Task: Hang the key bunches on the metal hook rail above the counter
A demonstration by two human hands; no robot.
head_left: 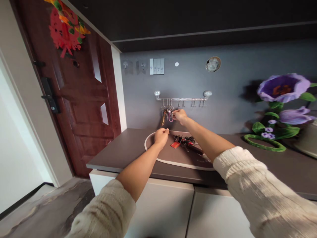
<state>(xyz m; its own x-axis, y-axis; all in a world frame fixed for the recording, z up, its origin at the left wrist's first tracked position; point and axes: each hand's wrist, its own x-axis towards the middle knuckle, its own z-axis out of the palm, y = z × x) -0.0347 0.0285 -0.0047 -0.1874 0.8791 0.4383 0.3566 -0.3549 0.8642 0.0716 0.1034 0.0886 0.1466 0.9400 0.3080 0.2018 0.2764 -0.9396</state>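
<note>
Under a clear, shiny wall rail with hooks [183, 99], the right hand [180, 116] has its fingertips bunched at a hanging cluster of metal keys [167, 113] with a pink loop [170, 121]; whether they grip one cannot be told. Lower, the left hand [161, 137] has curled fingers, any hold hidden. Near it, dark keys [184, 140] and a red rectangular tag [175, 144] lie on a brown, pale-edged mat [173, 157] atop the dark counter [111, 152].

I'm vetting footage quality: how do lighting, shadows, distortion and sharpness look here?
Head view: the door leans, apparently from wide-lens distortion; head view: the overhang is very dark, the picture's left edge bright; head view: the purple flower throws a shadow on the wall; head view: the hanging keys look soft, fine detail unclear.
</note>
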